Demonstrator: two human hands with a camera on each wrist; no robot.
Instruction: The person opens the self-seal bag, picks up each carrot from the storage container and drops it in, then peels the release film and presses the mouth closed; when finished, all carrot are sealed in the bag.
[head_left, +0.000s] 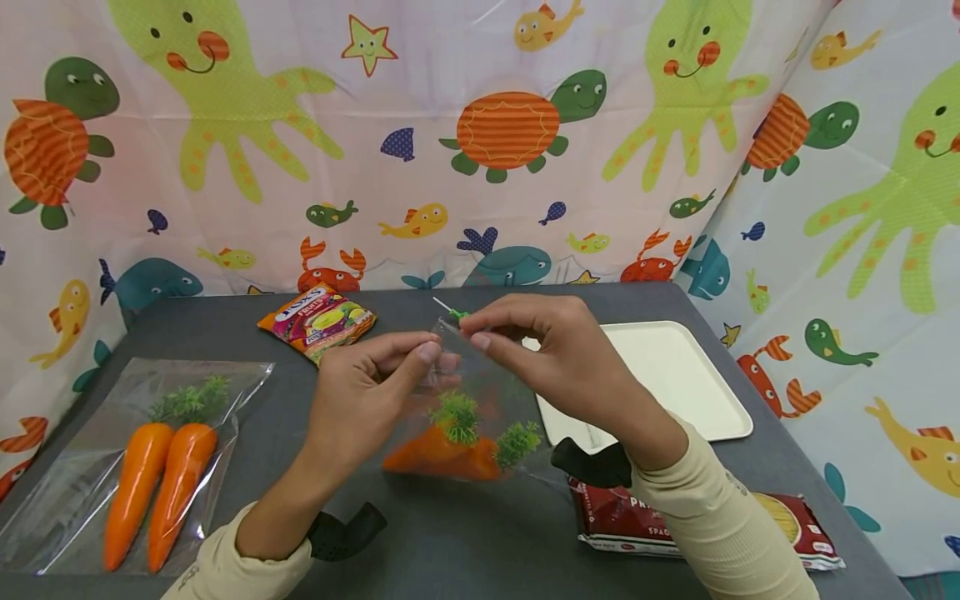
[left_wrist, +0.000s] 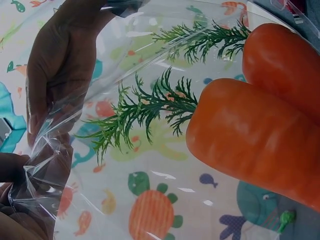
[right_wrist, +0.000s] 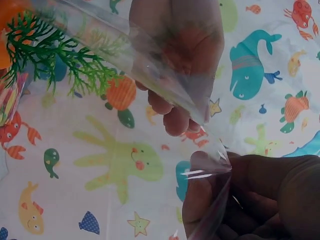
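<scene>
A clear plastic bag (head_left: 480, 400) hangs between my two hands above the table, with two orange carrots (head_left: 442, 450) lying in its lower part. Their feathery green tops (left_wrist: 155, 105) point toward the mouth of the bag. My left hand (head_left: 375, 375) pinches the bag's upper edge between thumb and fingers. Opposite it, my right hand (head_left: 562, 358) pinches the same edge, fingertips close to the left ones. The film is bunched and creased at the fingers. Just past the right fingertips shows a small green piece with a thin white stem (head_left: 452, 310).
Another clear bag (head_left: 75, 425) with two carrots (head_left: 138, 475) lies at the left. An orange-and-purple candy packet (head_left: 318, 321) is at the back. A cream tray (head_left: 675, 375) and a red spaghetti packet (head_left: 622, 521) are at the right, partly behind my right arm. A patterned curtain (head_left: 420, 50) hangs behind.
</scene>
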